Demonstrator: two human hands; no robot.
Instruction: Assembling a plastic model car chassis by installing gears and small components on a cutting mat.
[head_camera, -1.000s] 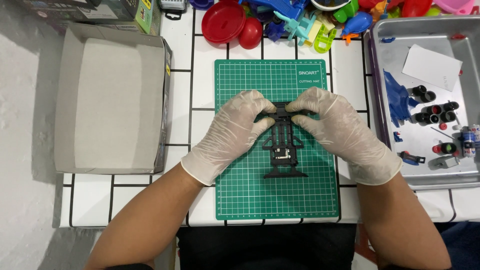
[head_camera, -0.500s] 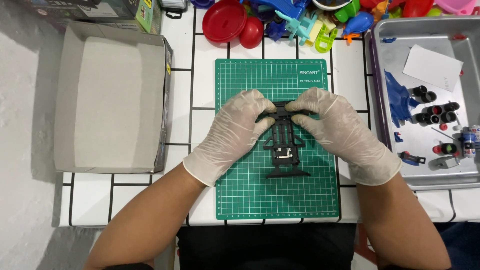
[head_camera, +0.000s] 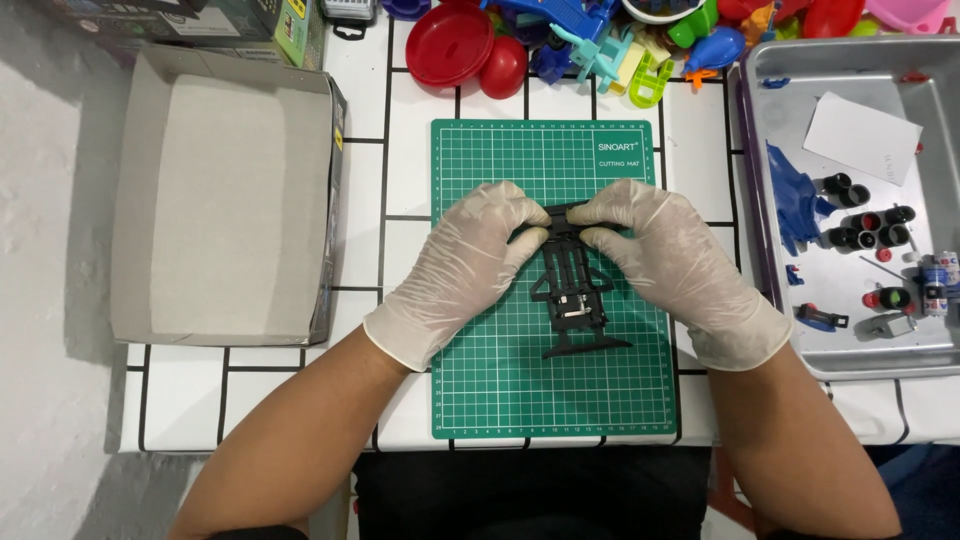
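We see the gloved left hand (head_camera: 460, 265) and right hand (head_camera: 672, 262) both pinching the far end of a black plastic frame (head_camera: 574, 300). It lies on the green cutting mat (head_camera: 500, 390) at the bench's near edge, between an open cardboard box (head_camera: 225, 195) and a metal tray (head_camera: 850, 70).

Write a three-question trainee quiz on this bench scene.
1. True or false: both gloved hands grip the black frame at its far end.
2. What lies under the frame? A) mat B) box C) tray
3. On which side of the mat is the metal tray?

Key
1. True: left hand and right hand both hold it.
2. A
3. The right; the box is on the left.
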